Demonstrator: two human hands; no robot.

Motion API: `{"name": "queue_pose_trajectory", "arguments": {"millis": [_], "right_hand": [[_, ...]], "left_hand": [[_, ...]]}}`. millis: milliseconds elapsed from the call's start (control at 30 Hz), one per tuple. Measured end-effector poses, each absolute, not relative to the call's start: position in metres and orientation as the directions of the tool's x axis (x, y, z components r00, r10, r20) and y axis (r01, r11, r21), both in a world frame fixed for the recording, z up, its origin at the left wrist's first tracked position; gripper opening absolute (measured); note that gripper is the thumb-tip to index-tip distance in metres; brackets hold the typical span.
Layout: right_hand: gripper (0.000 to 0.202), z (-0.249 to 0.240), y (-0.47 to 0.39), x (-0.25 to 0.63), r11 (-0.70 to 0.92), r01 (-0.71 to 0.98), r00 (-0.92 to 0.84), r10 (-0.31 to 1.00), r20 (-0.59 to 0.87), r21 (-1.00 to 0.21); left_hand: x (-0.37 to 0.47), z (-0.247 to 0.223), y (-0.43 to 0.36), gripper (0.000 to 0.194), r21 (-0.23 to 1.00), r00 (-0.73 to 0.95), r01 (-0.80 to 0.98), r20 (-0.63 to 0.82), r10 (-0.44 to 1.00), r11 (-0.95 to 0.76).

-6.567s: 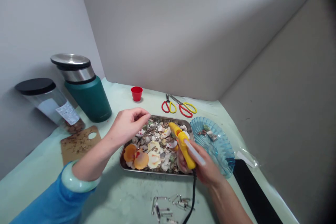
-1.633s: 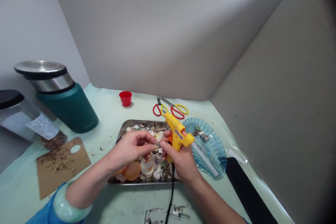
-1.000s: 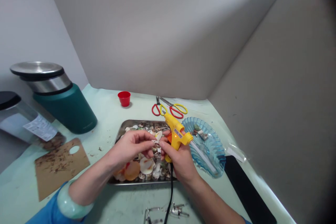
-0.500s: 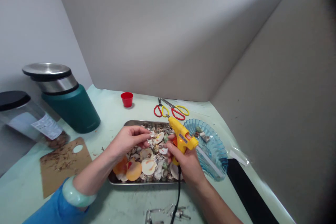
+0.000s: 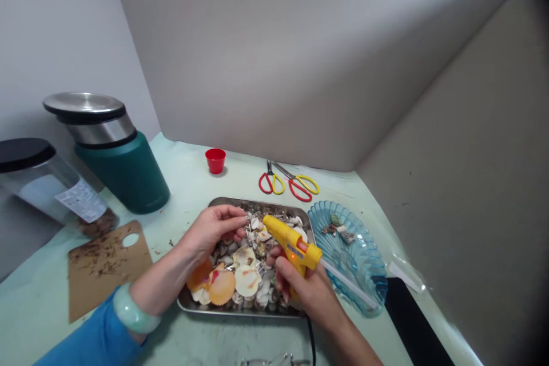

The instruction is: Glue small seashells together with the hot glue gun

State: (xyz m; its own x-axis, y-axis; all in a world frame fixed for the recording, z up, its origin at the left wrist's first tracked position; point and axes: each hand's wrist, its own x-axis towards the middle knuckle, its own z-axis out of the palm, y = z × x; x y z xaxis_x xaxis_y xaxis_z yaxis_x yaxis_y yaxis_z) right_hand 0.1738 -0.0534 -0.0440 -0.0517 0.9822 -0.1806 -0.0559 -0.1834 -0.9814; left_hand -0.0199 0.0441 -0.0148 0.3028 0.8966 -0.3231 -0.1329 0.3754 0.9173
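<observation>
I log right hand (image 5: 306, 289) clasping yellow hot-glue gun (image 5: 285, 234), nose slanted toward left hand (image 5: 217, 229), which pinches a small indistinct piece (image 5: 247, 218).

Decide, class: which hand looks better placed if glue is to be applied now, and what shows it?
Probably the right hand: it grips the yellow glue gun, whose front end is towards the left hand. The left, pinched over the metal tray, holds no gun.

Glue gun tip (image 5: 270, 223) nearer left fingers (image 5: 234, 223)
</observation>
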Motion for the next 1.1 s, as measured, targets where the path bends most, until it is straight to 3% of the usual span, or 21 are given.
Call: {"name": "queue_pose_trajectory", "arguments": {"millis": [1100], "right_hand": [[0.047, -0.0397, -0.0536, 0.1698, -0.273, 0.03, -0.078, 0.958, -0.275, -0.961]], "left_hand": [[-0.019, -0.0181, 0.0441, 0.02, 0.934, 0.299, -0.085, -0.309, 0.903, 0.348]]}}
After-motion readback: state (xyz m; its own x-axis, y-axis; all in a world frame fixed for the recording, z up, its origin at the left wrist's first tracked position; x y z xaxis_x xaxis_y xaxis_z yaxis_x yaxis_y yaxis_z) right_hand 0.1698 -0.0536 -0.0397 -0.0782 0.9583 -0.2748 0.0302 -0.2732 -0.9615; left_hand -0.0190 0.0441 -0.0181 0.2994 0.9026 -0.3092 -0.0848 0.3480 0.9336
